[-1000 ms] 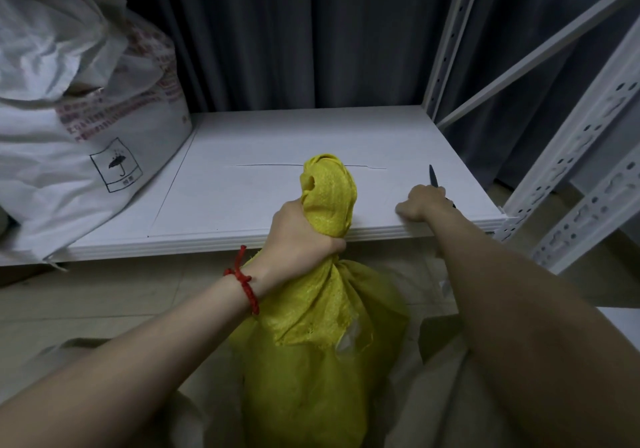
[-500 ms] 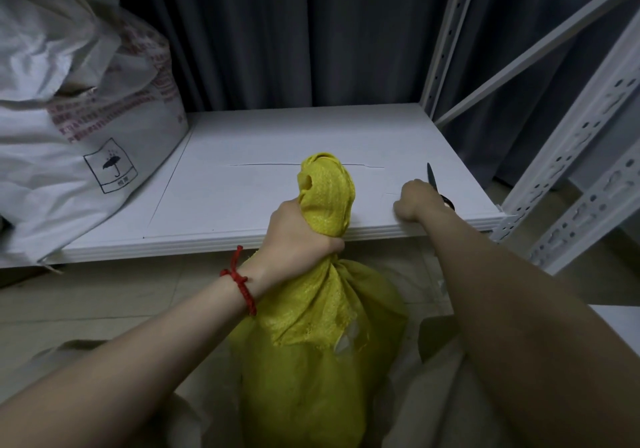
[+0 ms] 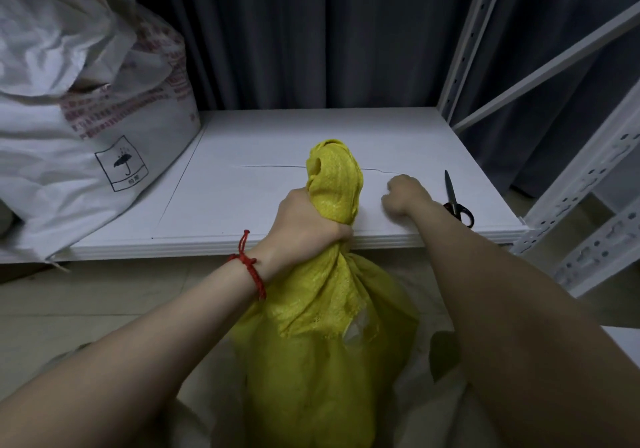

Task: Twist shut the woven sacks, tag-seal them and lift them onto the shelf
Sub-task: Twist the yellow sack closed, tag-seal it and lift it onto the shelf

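Yellow woven sack [image 3: 322, 361] stood on the floor [image 3: 104, 295], right against the front edge of the shelf [image 3: 259, 198], not yet lifted onto it. Its gathered neck [image 3: 334, 184] rose above that edge. The left grip [image 3: 304, 222] was wrapped tight round the neck just under the bunched top, probably to keep the twist from unwinding while the other hand fetched something to seal it with. No tag showed on the neck, so the sealing looked undone.

The right grip [image 3: 403, 195] lay on the shelf near the front edge, its fingers curled under. Whether they pinched anything could not be told.

Compared with a second before, the right grip had left the spot at the front right corner where it covered the scissors [image 3: 453, 198] and had moved inward, closer to the neck. The scissors now lay almost wholly in plain sight beside the wrist. The left grip and the sack had not shifted. A white printed sack [image 3: 86, 129] sat at the shelf's left end, as before.
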